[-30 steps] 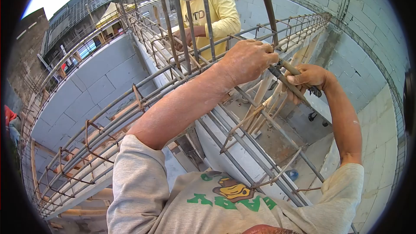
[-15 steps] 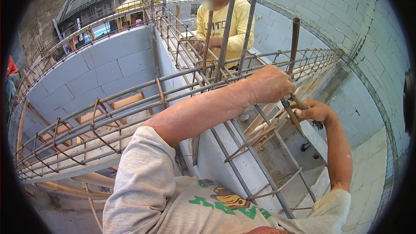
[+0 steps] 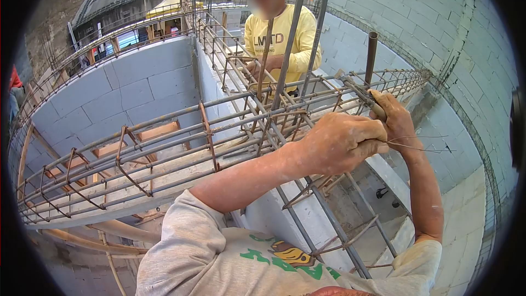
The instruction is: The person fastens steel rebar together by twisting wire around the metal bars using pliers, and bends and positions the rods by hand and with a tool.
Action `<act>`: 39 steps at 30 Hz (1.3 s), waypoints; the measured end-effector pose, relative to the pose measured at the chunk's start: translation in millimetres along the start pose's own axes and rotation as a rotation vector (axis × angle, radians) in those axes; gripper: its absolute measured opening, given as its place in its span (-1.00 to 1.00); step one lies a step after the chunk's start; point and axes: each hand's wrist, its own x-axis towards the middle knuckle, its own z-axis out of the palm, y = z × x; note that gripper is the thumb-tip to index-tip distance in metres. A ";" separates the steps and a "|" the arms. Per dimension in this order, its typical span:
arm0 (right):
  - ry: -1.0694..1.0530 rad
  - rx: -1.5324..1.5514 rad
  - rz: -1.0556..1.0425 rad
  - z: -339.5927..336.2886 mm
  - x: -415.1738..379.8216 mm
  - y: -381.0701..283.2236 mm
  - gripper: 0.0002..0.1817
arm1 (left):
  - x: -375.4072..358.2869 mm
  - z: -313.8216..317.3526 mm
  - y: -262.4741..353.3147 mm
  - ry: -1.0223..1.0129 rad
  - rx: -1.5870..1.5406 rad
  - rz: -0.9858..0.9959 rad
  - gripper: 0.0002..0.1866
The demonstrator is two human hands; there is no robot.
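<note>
My left hand [image 3: 348, 141] is closed on thin tie wires [image 3: 419, 146], whose loose ends stick out to the right. Just beyond it, my right hand [image 3: 393, 119] grips a pliers-like tool [image 3: 361, 94], its metal head pointing up and to the left. Both hands are close together over the rebar cage [image 3: 274, 112]. A rusty upright pipe [image 3: 371, 60] rises just behind the tool.
A co-worker in a yellow shirt [image 3: 279, 44] stands across the cage behind upright bars [image 3: 290, 38]. Another rebar cage [image 3: 118, 156] runs left along a block wall [image 3: 120, 90]. More bars [image 3: 329, 216] slope down toward my chest.
My left hand has moved down, and wire ends now show from it. My right hand has risen, turning the tool from pointing downward to pointing up-left. The co-worker's head has shifted slightly.
</note>
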 end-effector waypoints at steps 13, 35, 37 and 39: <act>0.137 -0.107 -0.141 -8.0 62.2 -46.6 -0.53 | -65.6 -45.5 -15.9 0.371 0.199 -0.318 -0.80; 0.351 -0.007 -0.076 -24.9 62.3 -45.6 -0.59 | -72.6 -28.2 -28.6 0.405 0.364 -0.203 -0.90; 0.363 -0.012 -0.074 -32.0 63.8 -50.0 -0.59 | -73.2 -28.1 -29.3 0.399 0.404 -0.194 -0.90; 0.367 -0.021 -0.080 -35.1 65.8 -50.3 -0.59 | -72.7 -28.8 -28.9 0.393 0.441 -0.186 -0.90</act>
